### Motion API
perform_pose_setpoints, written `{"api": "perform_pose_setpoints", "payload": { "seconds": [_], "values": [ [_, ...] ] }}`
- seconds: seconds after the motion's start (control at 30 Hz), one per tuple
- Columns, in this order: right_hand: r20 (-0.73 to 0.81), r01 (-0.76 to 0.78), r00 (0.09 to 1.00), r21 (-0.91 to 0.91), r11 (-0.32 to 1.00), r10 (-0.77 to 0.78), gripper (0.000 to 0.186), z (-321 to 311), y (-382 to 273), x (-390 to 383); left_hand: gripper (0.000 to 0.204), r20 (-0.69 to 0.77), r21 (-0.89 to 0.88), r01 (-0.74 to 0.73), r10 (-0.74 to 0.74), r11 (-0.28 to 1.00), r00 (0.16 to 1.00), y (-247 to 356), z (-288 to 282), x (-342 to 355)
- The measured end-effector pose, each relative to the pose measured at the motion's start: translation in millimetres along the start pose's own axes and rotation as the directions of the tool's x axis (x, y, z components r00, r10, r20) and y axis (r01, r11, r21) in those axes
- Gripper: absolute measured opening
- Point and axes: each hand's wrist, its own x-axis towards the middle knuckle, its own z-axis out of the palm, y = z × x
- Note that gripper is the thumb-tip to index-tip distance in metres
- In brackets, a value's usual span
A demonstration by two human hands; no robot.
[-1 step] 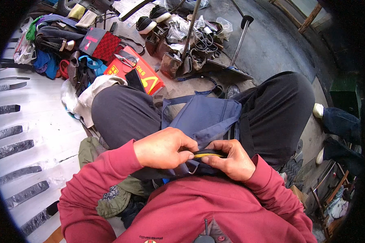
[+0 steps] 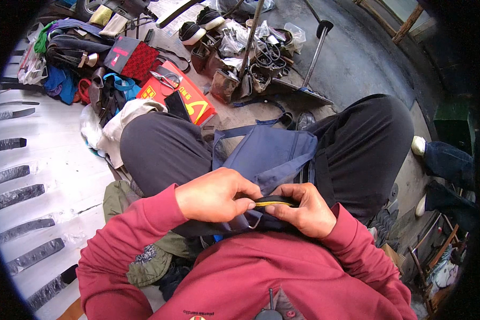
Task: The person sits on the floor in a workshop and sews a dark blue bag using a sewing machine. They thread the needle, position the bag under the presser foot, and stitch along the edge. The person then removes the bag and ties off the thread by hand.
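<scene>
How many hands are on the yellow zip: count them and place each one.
2. The left hand pinches the yellow zip at the left of its visible stretch; the right hand holds it at the right. No other hand shows.

Bag lies mid-frame between knees, scissors on box upper left, shoes near top edge.

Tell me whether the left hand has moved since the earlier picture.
No, not visibly: against the red box, the left hand sits in the same spot, with no shift either way, still at the yellow-edged strip.
</scene>
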Motion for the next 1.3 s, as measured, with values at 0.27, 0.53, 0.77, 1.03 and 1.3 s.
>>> {"api": "perform_pose_setpoints", "payload": {
  "seconds": [0.27, 0.53, 0.77, 1.03, 1.3],
  "values": [
    [-0.010, -0.019, 1.000, 0.007, 1.000, 0.019, 0.021, -3, -3, 1, 0.019, -0.033, -0.183, 0.071, -0.078, 0.981, 0.996, -9, 7, 6],
    [0.139, 0.133, 0.985, -0.244, 0.961, -0.101, 0.024, -34, -17, 7, 0.018, -0.099, -0.217, 0.085, -0.108, 0.972, 0.989, -1, 17, 4],
    [0.342, 0.349, 0.918, -0.458, 0.818, -0.200, 0.022, -66, -44, 9, 0.019, -0.080, -0.255, 0.090, -0.114, 0.963, 0.990, 1, 19, -1],
    [0.410, 0.358, 0.897, -0.456, 0.815, -0.165, 0.024, -64, -39, 23, 0.020, -0.167, -0.126, -0.008, -0.013, 0.992, 0.986, -4, 23, -3],
    [0.513, 0.319, 0.856, -0.433, 0.843, -0.061, 0.030, -66, -33, 31, 0.020, -0.208, -0.032, -0.092, 0.083, 0.995, 0.975, -11, 26, -3]
  ]
}}
